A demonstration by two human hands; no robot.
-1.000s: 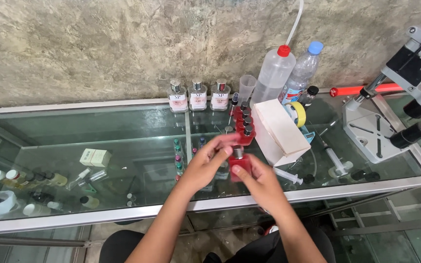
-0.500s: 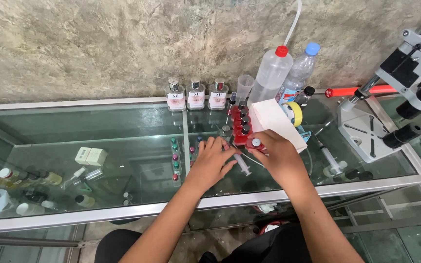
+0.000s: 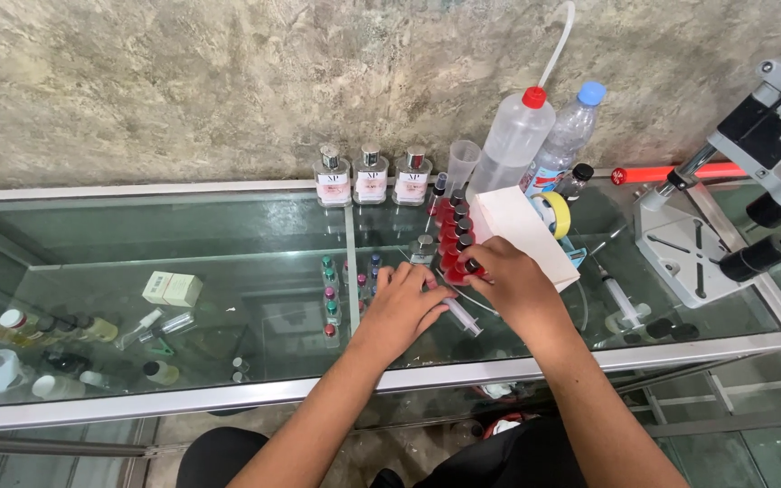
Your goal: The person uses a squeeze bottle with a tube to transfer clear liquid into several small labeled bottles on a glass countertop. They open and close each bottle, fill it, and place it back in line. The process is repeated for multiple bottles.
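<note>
Right hand [image 3: 515, 287] closed around a small red bottle [image 3: 475, 267], setting it at the near end of the red bottle row [image 3: 454, 237], just left of the white box [image 3: 524, 233]. Left hand [image 3: 406, 307] lies flat, fingers spread, on the glass counter [image 3: 183, 237] just left of that box, touching a syringe [image 3: 460, 314].

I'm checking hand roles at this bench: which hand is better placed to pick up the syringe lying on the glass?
Left, probably. The left hand lies flat on the glass top with its fingertips at the syringe. The right hand is busy at the front red bottle in the row.
</note>
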